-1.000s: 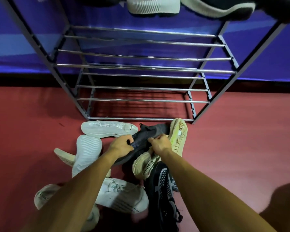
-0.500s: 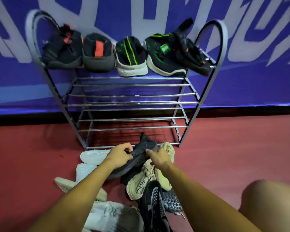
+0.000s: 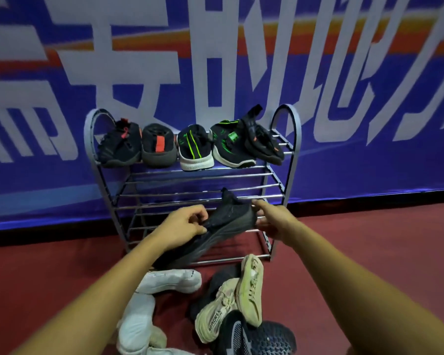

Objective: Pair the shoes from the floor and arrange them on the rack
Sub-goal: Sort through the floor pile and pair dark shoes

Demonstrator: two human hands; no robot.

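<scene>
A dark grey shoe (image 3: pixel 223 226) is lifted off the floor in front of the metal rack (image 3: pixel 190 175), level with its middle bars. My left hand (image 3: pixel 182 226) grips its upper side near the middle. My right hand (image 3: pixel 272 219) holds its heel end at the right. Several dark shoes stand on the rack's top shelf: black-and-red ones (image 3: pixel 121 147), black-and-green ones (image 3: pixel 195 149) and a black one (image 3: pixel 262 142) lying tilted at the right. The two lower shelves carry no shoes.
On the red floor (image 3: pixel 356 252) below my arms lies a pile: white shoes (image 3: pixel 169 280), beige shoes (image 3: pixel 249 293), a black mesh shoe (image 3: pixel 241 336). A blue banner wall (image 3: pixel 215 60) stands right behind the rack.
Both hands have lifted the dark grey shoe out of the pile up to the rack's middle shelf. My head has tilted up, so the top shelf and banner are in view.
</scene>
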